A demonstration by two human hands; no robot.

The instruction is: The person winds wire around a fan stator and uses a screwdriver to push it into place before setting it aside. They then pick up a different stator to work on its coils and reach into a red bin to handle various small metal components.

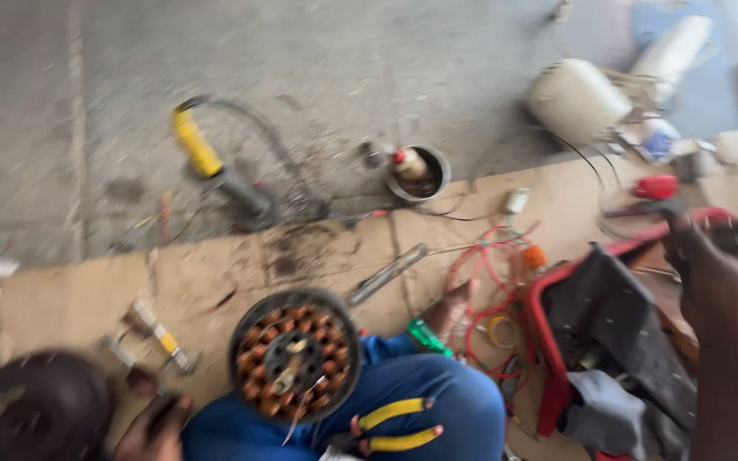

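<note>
head view: blurred by motion; person sits on cardboard (215,282) laid over concrete floor (343,68).
stator: round stator (294,354) with copper coils lies on the person's blue-trousered leg (420,401), ringed by a dark rim.
axis: the stator's flat face is up toward the camera, its central axis roughly vertical; round, so no long axis in plan.
right hand: right hand (719,265) is raised at the far right over the red crate (548,341); fingers look curled, whether it grips anything cannot be told.
left hand: left hand (155,423) is low at the bottom edge beside a dark round cover (40,410); grip state unreadable.
progress: windings look seated in the slots, and loose wire ends at the hub suggest connections are unfinished, as a judgement.
nearby: yellow-handled pliers (390,427) on the leg, red wires (489,299), a yellow-handled tool (215,171) and a metal bowl (418,173) on the floor.
</note>
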